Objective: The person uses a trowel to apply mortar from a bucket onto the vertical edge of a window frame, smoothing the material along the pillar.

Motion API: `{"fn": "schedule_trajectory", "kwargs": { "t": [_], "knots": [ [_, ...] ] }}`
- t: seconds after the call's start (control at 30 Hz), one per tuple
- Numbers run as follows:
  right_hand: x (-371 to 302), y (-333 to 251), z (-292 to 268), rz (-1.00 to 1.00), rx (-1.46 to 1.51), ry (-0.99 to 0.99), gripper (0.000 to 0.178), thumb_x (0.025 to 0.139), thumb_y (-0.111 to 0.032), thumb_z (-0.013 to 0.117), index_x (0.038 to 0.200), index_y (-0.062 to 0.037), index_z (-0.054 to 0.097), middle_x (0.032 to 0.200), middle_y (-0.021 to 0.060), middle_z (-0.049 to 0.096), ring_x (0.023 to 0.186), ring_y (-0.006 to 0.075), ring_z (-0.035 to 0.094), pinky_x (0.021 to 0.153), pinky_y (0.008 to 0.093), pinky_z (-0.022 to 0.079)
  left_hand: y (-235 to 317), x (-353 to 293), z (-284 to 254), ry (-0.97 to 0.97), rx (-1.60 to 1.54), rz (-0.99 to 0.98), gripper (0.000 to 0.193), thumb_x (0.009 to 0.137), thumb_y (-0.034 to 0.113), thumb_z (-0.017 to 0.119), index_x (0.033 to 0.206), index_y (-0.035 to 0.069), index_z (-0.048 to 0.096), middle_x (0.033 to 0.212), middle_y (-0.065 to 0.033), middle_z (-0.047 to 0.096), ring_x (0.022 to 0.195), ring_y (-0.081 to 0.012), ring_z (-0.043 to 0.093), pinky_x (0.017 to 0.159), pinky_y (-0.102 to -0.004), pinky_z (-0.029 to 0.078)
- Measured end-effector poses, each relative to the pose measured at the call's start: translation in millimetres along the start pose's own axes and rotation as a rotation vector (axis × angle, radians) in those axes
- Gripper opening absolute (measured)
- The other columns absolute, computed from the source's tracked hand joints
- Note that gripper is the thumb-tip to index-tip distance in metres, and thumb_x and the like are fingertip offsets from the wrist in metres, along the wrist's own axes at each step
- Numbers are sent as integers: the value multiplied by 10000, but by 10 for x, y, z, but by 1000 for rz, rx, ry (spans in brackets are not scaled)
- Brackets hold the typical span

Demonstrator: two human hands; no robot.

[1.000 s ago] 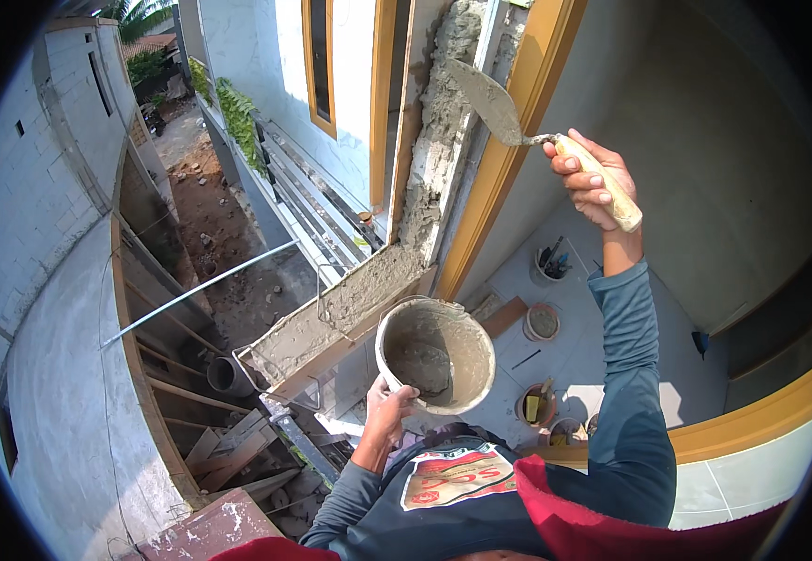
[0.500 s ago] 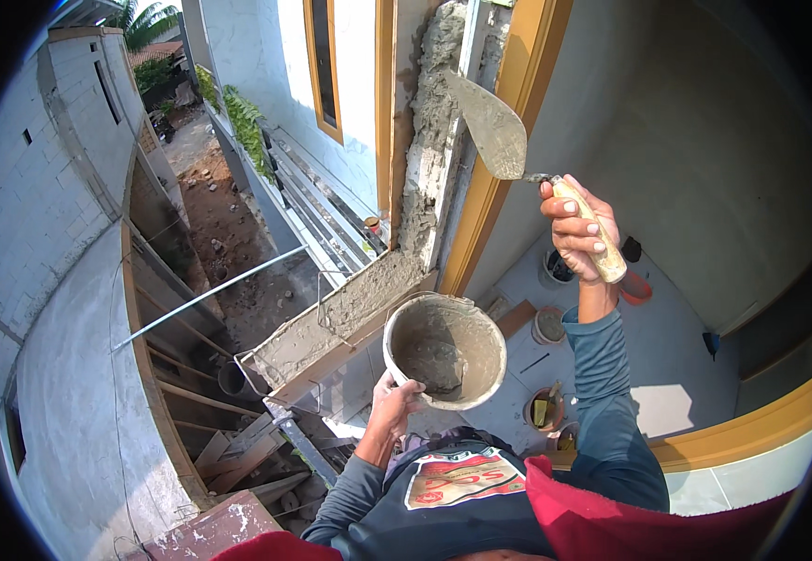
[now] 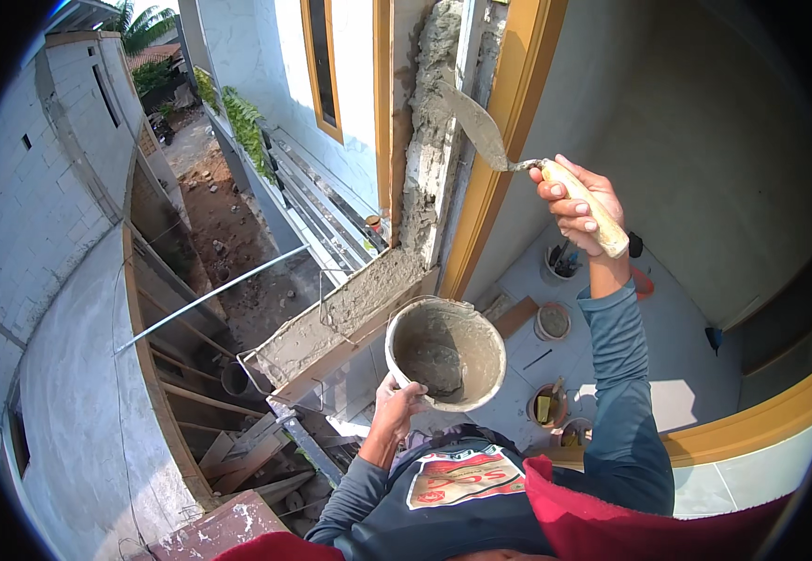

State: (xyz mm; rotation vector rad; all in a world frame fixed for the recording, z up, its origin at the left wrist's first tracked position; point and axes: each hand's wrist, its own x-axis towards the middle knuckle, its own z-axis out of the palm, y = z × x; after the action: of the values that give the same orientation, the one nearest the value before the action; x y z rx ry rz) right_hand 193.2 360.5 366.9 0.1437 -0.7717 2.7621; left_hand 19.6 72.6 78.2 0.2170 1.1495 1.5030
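Observation:
My left hand [image 3: 397,409] grips the rim of a mortar-smeared bucket [image 3: 487,338], which hangs tilted toward me with some wet grey mortar [image 3: 429,366] inside. Raised up and to the right, my right hand [image 3: 582,204] is wrapped round the wooden handle of a pointing trowel [image 3: 483,131]. The trowel's blade is turned partly edge-on, its tip at the rough mortar strip [image 3: 432,112] that runs up the wall beside the yellow-brown frame. Whether the tip touches the mortar I cannot tell. Below, a ledge [image 3: 359,304] bears a layer of mortar.
A yellow-brown door or window frame [image 3: 509,112] stands right of the strip. Buckets [image 3: 552,323] and a wooden board [image 3: 516,318] lie on the tiled floor below. To the left are a thin pale pole [image 3: 214,297], a deep gap with rubble and a curved grey wall [image 3: 79,402].
My right hand has shifted slightly right, and the trowel blade has turned from showing its broad face to a narrower slant. The left hand and bucket have barely moved.

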Motion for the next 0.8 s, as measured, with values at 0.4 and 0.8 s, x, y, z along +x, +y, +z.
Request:
{"fn": "schedule_trajectory", "kwargs": {
  "t": [0.4, 0.8],
  "knots": [
    [-288, 383, 253, -59, -533, 292, 478, 1064, -328, 397, 1158, 123, 524, 805, 131, 570, 499, 132, 575, 367, 259, 526, 27, -4, -37, -9, -30, 16, 468, 777, -61, 605, 1233, 36, 564, 1014, -78, 678, 804, -185, 674, 604, -300, 576],
    [133, 1176, 224, -6, -1686, 764, 246, 942, -166, 578, 1052, 51, 617, 815, 57, 640, 588, 94, 607, 487, 263, 504, -47, 11, -92, -26, 8, -13, 483, 772, -52, 618, 1242, 38, 554, 1007, -77, 677, 805, -174, 670, 626, -308, 577]
  ]
}}
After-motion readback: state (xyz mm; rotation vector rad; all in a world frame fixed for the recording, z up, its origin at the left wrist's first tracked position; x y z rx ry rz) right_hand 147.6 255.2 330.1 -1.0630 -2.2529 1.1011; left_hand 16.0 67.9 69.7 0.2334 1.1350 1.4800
